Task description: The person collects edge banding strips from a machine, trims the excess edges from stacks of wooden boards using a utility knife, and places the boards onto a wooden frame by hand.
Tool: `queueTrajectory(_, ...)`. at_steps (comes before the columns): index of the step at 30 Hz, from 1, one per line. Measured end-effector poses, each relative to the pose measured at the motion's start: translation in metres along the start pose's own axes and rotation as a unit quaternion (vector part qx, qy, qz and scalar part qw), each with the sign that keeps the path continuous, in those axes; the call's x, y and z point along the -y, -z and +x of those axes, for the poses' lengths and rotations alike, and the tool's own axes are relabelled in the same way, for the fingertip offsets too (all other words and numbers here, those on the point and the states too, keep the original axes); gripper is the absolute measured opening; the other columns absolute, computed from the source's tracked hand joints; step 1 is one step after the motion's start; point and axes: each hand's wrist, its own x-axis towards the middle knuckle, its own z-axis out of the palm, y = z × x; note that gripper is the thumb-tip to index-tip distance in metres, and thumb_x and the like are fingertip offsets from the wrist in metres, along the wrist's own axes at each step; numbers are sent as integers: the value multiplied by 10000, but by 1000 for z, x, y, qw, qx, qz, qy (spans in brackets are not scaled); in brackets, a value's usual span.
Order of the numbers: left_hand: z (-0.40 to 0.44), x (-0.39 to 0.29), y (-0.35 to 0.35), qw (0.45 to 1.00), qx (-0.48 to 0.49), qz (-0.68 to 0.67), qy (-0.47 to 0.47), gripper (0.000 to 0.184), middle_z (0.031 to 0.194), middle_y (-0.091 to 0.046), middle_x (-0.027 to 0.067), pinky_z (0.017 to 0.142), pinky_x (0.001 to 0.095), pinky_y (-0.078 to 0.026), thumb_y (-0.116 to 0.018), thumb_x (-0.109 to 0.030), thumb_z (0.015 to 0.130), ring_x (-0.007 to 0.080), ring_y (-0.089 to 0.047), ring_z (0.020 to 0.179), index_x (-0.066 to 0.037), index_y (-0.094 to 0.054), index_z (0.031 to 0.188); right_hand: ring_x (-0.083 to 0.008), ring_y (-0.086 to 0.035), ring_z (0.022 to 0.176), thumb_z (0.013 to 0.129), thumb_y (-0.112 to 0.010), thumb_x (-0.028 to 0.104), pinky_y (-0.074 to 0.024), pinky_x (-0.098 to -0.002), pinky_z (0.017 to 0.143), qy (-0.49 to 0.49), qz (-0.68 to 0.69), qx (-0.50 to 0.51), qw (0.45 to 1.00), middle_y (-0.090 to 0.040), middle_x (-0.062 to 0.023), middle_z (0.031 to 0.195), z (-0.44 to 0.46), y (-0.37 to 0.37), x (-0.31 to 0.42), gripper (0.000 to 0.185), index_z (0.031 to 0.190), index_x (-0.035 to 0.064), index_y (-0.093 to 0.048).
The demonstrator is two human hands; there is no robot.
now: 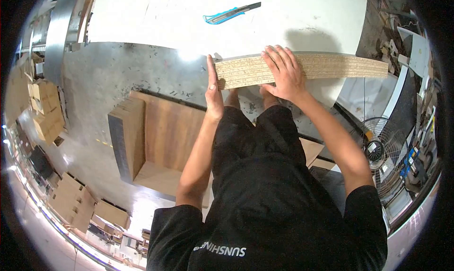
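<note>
A stack of long particleboard strips [340, 66] lies across the near edge of the white table [156, 20], layered edges facing up. Against the stack's left end, my left hand [214, 93] rests flat with its fingers stretched out. My right hand [286, 77] spans the stack right of its left end, fingers over the far side and thumb on the near side. A blue utility knife [231, 13] lies on the white surface beyond the stack.
To the left on the floor stands an open wooden frame [165, 129] with a dark edge. A standing fan [376, 150] is at the right, near boards and clutter. Cardboard boxes [46, 103] sit at far left, with more boxes [71, 200] at lower left.
</note>
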Motion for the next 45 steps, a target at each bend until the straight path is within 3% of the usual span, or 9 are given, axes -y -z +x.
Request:
queueTrajectory(8,75,-18,57,938,-107,300,-141,643,1579,-558,219,1265,512,-325,-658,-384,1047,374,-508,1469,24,-539,1530,-359,-507,1439,740,-887,399,-312,-518,1305,8,25,-19,999,-583,-142,1482,11,9,-3,914,1527,82,-547)
queueTrajectory(12,196,-34,39,768,1,559,-313,622,1385,-678,227,1162,520,-437,-796,-390,935,426,-590,1340,-10,-652,1407,-353,-535,1398,727,-860,368,-343,-520,1268,20,18,-22,999,-602,-146,1446,14,4,-1,886,1499,53,-560)
queueTrajectory(16,229,1,13,637,124,717,-254,242,1069,-734,156,965,466,-565,-685,-257,977,319,-737,1023,-53,-754,1086,-355,-548,1352,698,-922,383,-385,-529,1210,16,-30,12,999,-591,-155,1450,15,2,3,1003,1528,16,-495)
queueTrajectory(24,109,-36,75,909,-70,390,130,561,1185,-732,242,909,463,-562,-678,-375,1027,372,-737,1022,8,-553,1417,-379,-480,1388,738,-937,431,-356,-541,1235,23,-70,49,996,-527,-185,1450,16,-1,5,1037,1537,2,-434)
queueTrajectory(26,58,-26,87,944,-129,292,78,664,1216,-732,229,944,422,-553,-683,-412,1039,316,-727,1044,-2,-491,1524,-389,-462,1400,742,-940,433,-347,-550,1240,24,-67,56,996,-502,-195,1465,16,-3,3,1061,1549,-2,-406)
queueTrajectory(28,23,-1,85,961,-139,238,20,573,1089,-746,237,871,458,-565,-620,-414,1070,324,-747,927,-23,-540,1480,-399,-451,1403,744,-944,429,-340,-560,1242,31,-66,47,996,-481,-202,1482,15,-7,1,1080,1558,-5,-382)
queueTrajectory(31,-5,-2,66,961,-122,112,222,609,1201,-743,246,950,458,-551,-524,-481,1123,332,-741,1063,-40,-518,1543,-411,-479,1375,753,-937,398,-325,-569,1241,26,-40,49,998,-515,-209,1462,16,-5,2,1040,1549,-9,-405)
queueTrajectory(34,-4,23,35,956,-195,219,29,655,1223,-741,258,1005,471,-531,-441,-558,1141,382,-726,1149,-53,-530,1549,-391,-486,1377,757,-941,422,-331,-562,1236,17,-66,79,995,-509,-196,1467,19,1,5,1057,1557,7,-390)
queueTrajectory(45,4,2,30,962,-134,219,93,713,1394,-707,243,1136,421,-470,-370,-569,1162,334,-652,1341,-3,-558,1552,-368,-490,1358,720,-955,429,-355,-550,1207,28,-52,42,997,-508,-175,1455,12,-11,-3,1074,1548,12,-412)
